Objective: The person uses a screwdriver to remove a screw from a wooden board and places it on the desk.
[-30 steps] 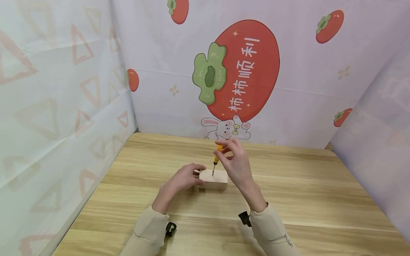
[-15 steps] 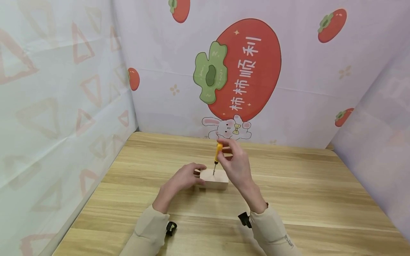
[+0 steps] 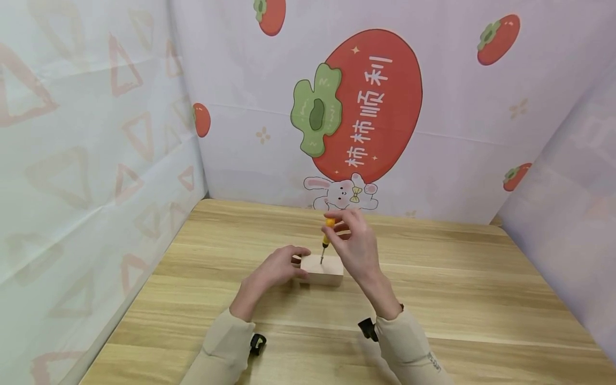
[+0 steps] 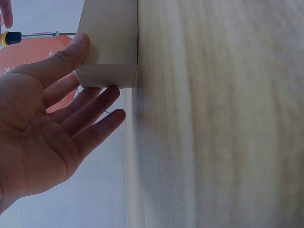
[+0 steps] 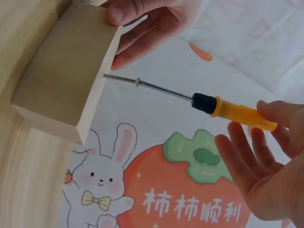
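Held a pale wooden block (image 3: 332,263) by its left end in the left hand (image 3: 275,267), thumb at the near side and forefinger at the far side, spread just enough to span the wood. Left the remaining fingers loosely extended around that end. Had the block lying flat near the middle of the bench (image 3: 457,278), between both hands.

Pinched a yellow screwdriver (image 3: 326,239) in the right hand (image 3: 358,248), near the upper end of the handle (image 5: 237,115), thumb and fingertips drawn in to its thickness, lower fingers loosely bent. Held the tool upright, square to the block's upper face, with its metal shaft (image 5: 166,90) meeting the head of a screw (image 5: 121,79). Had the screw standing point down in line with the shaft, much of its thread showing above the wood. Could not tell the depth of the point.

Wore beige sleeves (image 3: 221,342), with a black mount (image 3: 257,344) at each wrist. Faced a pale backdrop (image 3: 240,166) beyond the bench, printed with a large red persimmon (image 3: 385,107) and a white rabbit (image 3: 339,193).
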Demonstrator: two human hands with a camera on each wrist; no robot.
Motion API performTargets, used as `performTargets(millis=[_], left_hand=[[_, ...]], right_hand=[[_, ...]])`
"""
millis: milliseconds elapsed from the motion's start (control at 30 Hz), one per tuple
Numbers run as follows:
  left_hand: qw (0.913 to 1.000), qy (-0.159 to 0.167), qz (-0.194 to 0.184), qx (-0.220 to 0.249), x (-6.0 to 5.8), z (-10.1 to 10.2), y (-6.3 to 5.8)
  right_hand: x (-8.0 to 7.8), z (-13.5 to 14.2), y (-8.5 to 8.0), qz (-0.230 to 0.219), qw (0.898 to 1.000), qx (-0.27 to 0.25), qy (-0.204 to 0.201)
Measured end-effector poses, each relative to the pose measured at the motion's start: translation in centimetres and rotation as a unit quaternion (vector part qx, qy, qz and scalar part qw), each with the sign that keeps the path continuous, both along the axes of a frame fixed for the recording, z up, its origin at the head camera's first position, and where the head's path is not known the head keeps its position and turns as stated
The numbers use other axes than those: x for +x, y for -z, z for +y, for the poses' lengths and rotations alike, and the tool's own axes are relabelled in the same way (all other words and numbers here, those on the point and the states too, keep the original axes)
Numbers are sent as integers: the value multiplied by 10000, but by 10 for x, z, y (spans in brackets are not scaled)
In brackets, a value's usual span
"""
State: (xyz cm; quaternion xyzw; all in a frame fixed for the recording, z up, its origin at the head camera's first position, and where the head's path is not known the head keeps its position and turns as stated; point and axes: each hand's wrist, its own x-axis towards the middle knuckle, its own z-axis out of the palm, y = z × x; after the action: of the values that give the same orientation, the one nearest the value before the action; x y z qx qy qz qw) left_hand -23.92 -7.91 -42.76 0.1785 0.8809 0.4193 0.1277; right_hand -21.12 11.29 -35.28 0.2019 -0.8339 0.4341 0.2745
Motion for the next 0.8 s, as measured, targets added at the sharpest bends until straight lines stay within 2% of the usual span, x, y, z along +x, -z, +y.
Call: performTargets(millis=[233, 567, 800], left_hand=[[10000, -17, 19, 34, 0, 1, 2], [10000, 15, 75, 62, 0, 1, 3], [9999, 8, 91, 85, -1, 1, 3]], right_hand=[[1, 2, 1, -29, 10000, -74, -8], [-1, 4, 6, 351, 9991, 131, 185], [-1, 4, 5, 345, 9991, 175, 180]])
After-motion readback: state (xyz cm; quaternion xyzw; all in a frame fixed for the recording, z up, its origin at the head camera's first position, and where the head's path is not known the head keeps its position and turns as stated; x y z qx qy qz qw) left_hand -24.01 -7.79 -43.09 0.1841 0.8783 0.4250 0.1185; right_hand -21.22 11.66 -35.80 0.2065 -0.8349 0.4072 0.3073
